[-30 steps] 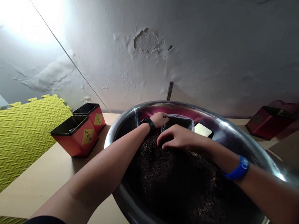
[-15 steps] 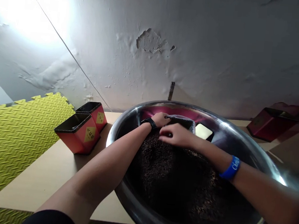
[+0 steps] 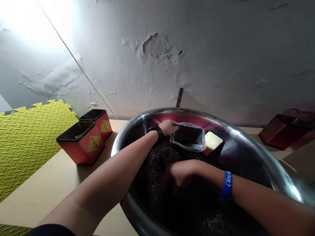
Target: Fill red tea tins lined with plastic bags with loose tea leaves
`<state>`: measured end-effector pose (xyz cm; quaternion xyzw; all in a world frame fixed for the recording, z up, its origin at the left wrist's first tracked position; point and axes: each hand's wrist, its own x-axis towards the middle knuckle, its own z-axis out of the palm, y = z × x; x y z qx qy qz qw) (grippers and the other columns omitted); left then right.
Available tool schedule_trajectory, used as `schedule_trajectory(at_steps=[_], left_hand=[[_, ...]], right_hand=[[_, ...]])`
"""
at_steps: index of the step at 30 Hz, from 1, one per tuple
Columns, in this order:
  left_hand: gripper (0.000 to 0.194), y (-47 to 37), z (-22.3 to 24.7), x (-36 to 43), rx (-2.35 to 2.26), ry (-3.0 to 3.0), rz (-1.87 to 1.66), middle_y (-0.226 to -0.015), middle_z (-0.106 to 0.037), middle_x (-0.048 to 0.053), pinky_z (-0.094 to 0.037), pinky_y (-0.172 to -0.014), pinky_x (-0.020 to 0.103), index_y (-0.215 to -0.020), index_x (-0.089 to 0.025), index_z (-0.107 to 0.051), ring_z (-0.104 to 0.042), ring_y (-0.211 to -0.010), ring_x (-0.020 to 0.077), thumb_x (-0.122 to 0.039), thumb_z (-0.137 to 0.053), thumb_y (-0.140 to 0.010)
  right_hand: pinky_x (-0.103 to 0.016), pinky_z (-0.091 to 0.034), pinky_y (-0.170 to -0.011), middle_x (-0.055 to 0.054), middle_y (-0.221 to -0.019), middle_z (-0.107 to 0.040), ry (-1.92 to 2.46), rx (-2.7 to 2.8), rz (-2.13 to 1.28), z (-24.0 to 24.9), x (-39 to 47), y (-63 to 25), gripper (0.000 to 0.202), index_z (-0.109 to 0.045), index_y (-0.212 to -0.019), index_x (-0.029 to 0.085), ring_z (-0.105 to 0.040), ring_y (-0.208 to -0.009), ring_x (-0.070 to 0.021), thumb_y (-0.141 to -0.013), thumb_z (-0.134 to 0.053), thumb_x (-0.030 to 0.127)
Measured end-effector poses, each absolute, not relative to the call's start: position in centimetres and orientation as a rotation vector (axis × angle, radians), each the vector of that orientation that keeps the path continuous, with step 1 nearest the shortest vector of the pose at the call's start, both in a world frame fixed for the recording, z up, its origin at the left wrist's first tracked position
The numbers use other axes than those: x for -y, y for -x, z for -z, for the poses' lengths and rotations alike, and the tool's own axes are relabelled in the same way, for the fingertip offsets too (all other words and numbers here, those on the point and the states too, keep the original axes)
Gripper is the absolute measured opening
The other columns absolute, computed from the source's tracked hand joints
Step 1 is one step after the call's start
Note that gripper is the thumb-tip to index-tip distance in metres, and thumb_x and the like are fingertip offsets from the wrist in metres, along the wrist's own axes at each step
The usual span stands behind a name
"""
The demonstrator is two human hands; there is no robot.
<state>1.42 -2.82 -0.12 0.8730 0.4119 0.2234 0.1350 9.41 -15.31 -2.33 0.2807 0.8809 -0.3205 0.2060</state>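
Note:
A wide metal basin [image 3: 136, 200] holds dark, loose dried leaves that look like tea [image 3: 161, 169]. Toward its far side is an open box lined with a clear plastic bag [image 3: 192, 148]. My left hand [image 3: 168, 127], with a black watch on the wrist, is closed on the left edge of that lined box. My right hand [image 3: 183, 171], below a blue wristband [image 3: 227, 184], reaches down into the leaves in front of the box. Its fingertips are lost in shadow and leaves. Right beside the lined box sits a box with a pale top and a red side [image 3: 212, 142].
Two open red tins [image 3: 81, 150] with yellow labels stand left of the basin on the wooden tabletop [image 3: 40, 192]. Another red tin [image 3: 279, 134] is at the far right. Behind rises a peeling wall [image 3: 222, 65]; yellow foam matting [image 3: 11, 149] lies at left.
My right hand has moved from in front of the lined box down and toward me into the leaves, uncovering the box's opening. My left hand keeps its place at the box edge.

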Motion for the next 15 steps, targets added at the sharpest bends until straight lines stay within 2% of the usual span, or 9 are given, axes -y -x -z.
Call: schedule_trajectory(at_steps=[4, 9, 12, 15], left_hand=[[0.030, -1.4, 0.1, 2.7, -1.165, -2.540, -0.642, -0.073, -0.062, 0.004, -0.039, -0.059, 0.020, -0.084, -0.015, -0.064, -0.052, -0.062, 0.0121, -0.034, -0.042, -0.077], [0.029, -1.2, 0.1, 2.6, -1.138, -2.542, -0.597, -0.078, -0.063, 0.005, -0.040, -0.061, 0.020, -0.086, -0.014, -0.064, -0.053, -0.065, 0.0123, -0.031, -0.041, -0.078], [0.030, -1.3, 0.1, 2.5, -1.143, -2.527, -0.571, -0.080, -0.064, 0.005, -0.040, -0.061, 0.020, -0.089, -0.015, -0.064, -0.054, -0.068, 0.0131, -0.032, -0.042, -0.077], [0.030, -1.4, 0.1, 2.4, -1.167, -2.525, -0.584, -0.081, -0.064, 0.005, -0.041, -0.061, 0.021, -0.090, -0.015, -0.064, -0.055, -0.068, 0.0136, -0.032, -0.042, -0.077]], right_hand=[[-0.019, -0.040, -0.066, 0.002, -0.083, -0.065, -0.839, -2.675, 1.043, -1.4, 15.0, -10.8, 0.027, -0.066, -0.090, 0.018, -0.056, -0.072, -0.0110, -0.066, -0.057, 0.024], [-0.026, -0.040, -0.076, 0.000, -0.087, -0.064, -1.267, -2.939, 0.919, -4.9, 13.9, -13.7, 0.023, -0.065, -0.088, 0.020, -0.057, -0.082, -0.0152, -0.068, -0.055, 0.028], [-0.028, -0.040, -0.078, -0.002, -0.092, -0.063, -1.508, -3.004, 0.660, -4.4, 12.5, -15.8, 0.024, -0.063, -0.092, 0.021, -0.055, -0.086, -0.0168, -0.071, -0.052, 0.027], [-0.030, -0.039, -0.079, -0.006, -0.097, -0.060, -1.471, -2.954, 0.289, -2.9, 11.3, -17.0, 0.026, -0.063, -0.093, 0.019, -0.053, -0.091, -0.0194, -0.070, -0.051, 0.021]])
